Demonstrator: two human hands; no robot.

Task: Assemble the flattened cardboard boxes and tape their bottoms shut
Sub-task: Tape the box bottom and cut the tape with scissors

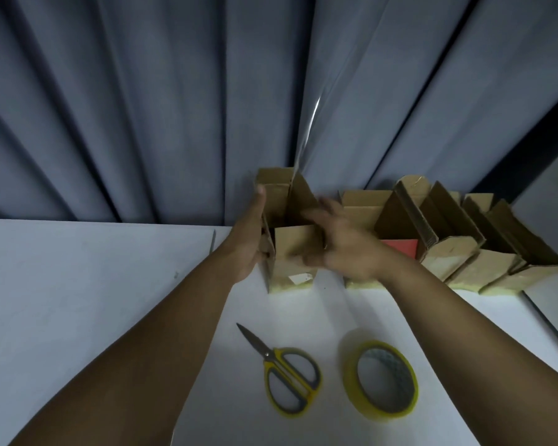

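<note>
Steadying the box (pixel 295 252), seemingly taped underneath, we press our left hand (pixel 248 243), fingers (pixel 259 204) straight, to its side; right hand (pixel 342 246) blurred, grip unclear. Next: release, start another.

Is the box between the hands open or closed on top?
Open: the cardboard box has its top flaps standing up, dark interior showing.
</note>
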